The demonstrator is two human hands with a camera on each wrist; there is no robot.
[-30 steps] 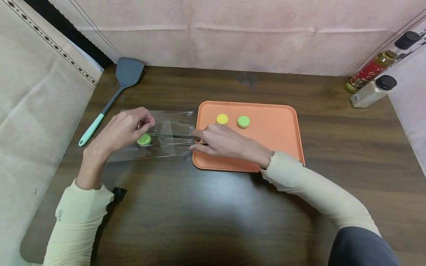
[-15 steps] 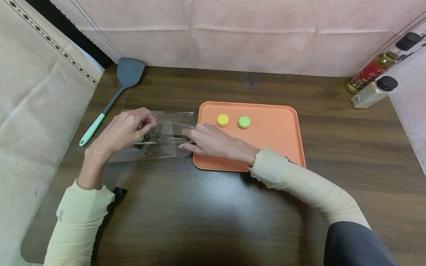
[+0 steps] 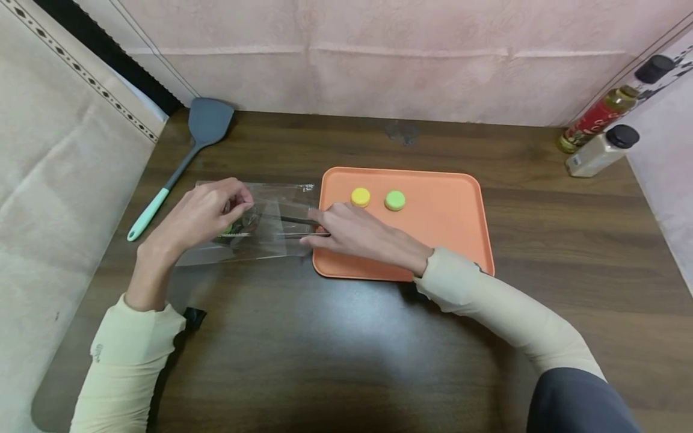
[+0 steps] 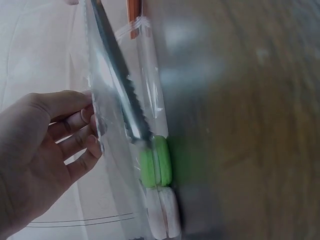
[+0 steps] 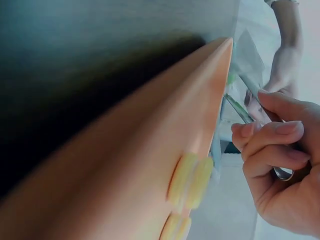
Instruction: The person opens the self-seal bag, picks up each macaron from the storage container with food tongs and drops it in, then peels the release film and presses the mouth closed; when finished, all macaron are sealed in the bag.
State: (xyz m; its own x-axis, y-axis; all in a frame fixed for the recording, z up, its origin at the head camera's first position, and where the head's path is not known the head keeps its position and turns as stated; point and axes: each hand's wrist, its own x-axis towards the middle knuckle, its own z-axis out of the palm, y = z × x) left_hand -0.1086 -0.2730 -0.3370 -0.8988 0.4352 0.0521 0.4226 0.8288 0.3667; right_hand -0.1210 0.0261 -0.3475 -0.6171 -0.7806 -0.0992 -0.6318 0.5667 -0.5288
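Note:
My left hand (image 3: pixel 208 207) pinches the upper edge of a clear plastic bag (image 3: pixel 265 246), holding the film up. In the right hand (image 3: pixel 360 231) are metal tongs (image 3: pixel 299 221), gripped between thumb and fingers, with their arms reaching into the bag. The serrated tong tips (image 4: pixel 137 122) lie right at a green macaron (image 4: pixel 156 162) inside; whether they still squeeze it I cannot tell. Beside that one sits a pale macaron (image 4: pixel 163 212). On the orange tray (image 3: pixel 438 228) rest a yellow macaron (image 3: pixel 360 196) and another green macaron (image 3: pixel 394 200).
A grey spatula with a mint handle (image 3: pixel 148 213) lies to the left of the bag. At the back right stand an oil bottle with a red label (image 3: pixel 595 117) and a black-capped jar (image 3: pixel 598 155). Pink cloth (image 3: pixel 406 60) hangs behind the table.
The right hand pushed the tongs leftward, deeper into the bag, then drew back slightly to the right. The bagged green macaron, plain earlier, is now mostly hidden in the head view. My left hand stayed put.

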